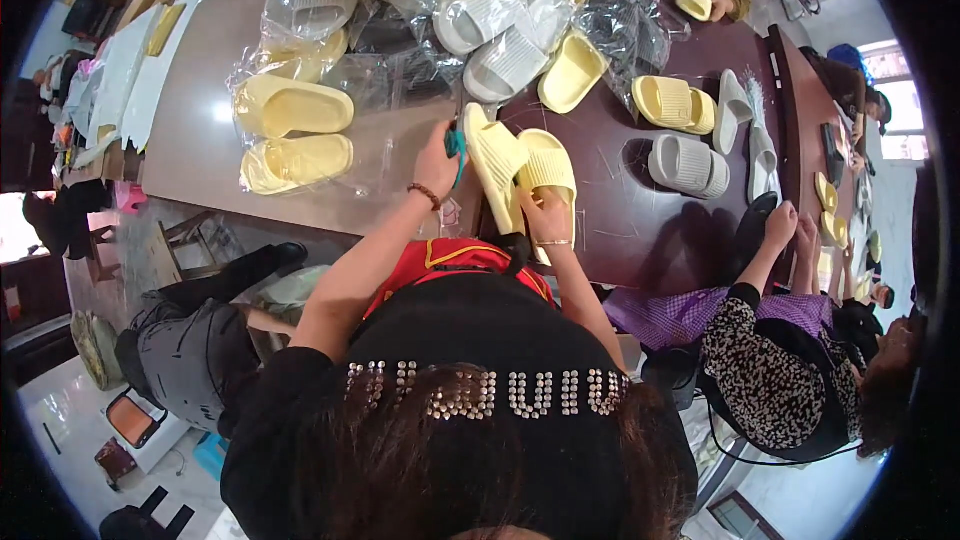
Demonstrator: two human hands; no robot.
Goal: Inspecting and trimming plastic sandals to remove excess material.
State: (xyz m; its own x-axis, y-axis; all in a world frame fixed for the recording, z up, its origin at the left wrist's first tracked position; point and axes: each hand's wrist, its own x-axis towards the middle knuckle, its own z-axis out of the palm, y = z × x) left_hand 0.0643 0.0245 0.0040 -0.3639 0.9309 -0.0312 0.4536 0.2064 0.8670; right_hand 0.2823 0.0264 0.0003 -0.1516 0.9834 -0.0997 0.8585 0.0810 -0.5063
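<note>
Right in front of me, at the table's near edge, is a pair of pale yellow slippers with ribbed straps. The left slipper [497,152] is tilted and partly overlaps the right slipper [547,168]. My right hand [547,217] is closed on the right slipper around its foot opening. My left hand [434,162], beside the left slipper, is closed round a small teal-handled tool [455,152] with a dark tip; its kind is mostly hidden by my fingers.
Bagged yellow slippers [295,108] lie left; grey bagged slippers [490,15] and a loose yellow one [573,73] lie ahead. Yellow [675,103] and grey slippers [688,166] stand right. A co-worker's hands [785,230] are at right; another person's hand [720,7] holds a slipper at the far side.
</note>
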